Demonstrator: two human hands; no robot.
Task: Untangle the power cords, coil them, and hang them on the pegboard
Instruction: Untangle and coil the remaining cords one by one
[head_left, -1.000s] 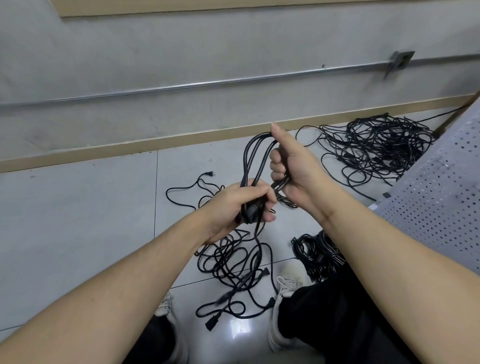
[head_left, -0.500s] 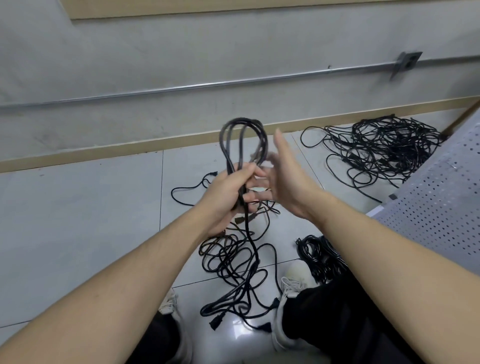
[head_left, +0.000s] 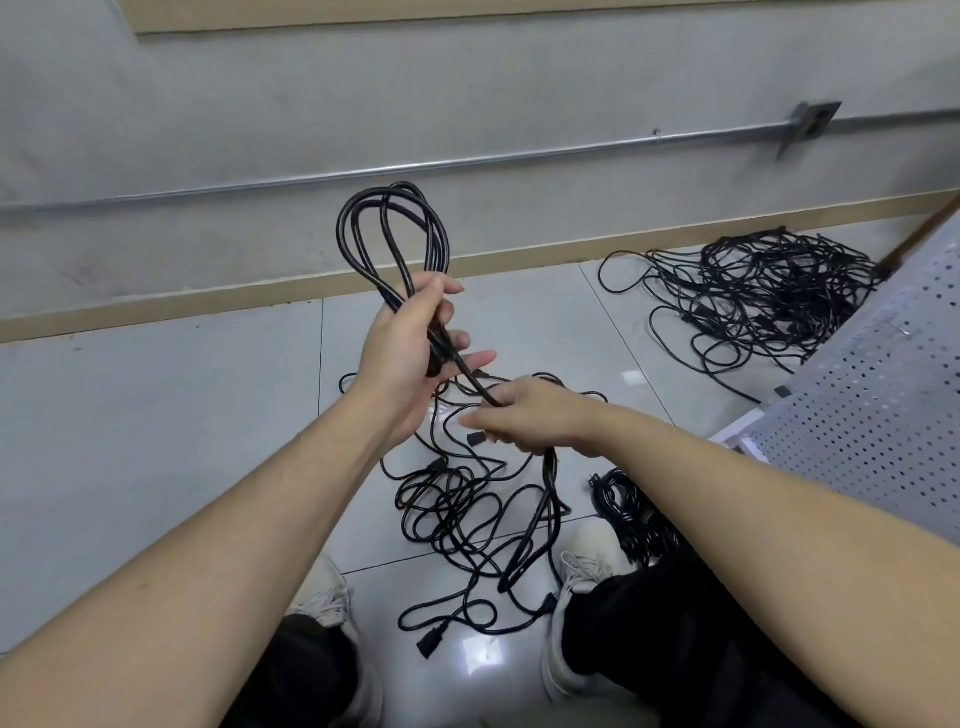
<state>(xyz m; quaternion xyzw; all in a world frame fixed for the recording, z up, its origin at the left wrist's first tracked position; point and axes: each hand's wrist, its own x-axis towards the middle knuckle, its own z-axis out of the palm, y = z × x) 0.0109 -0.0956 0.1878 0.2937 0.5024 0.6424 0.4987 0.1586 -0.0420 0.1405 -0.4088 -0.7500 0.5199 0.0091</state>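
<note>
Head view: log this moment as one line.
left hand: grips coiled cord | right hand: pinches its tail | loose cords: floor | pegboard: nothing hung in view

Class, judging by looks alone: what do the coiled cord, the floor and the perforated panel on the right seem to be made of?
Coiled cord: black rubber or plastic sheath, slightly glossy; it bends in smooth loops.
Floor: pale glazed tile, probably ceramic; grout lines and a mirror-like light reflection.
Perforated panel: likely painted sheet metal, matte light grey, with regular punched holes; plastic cannot be ruled out.
</note>
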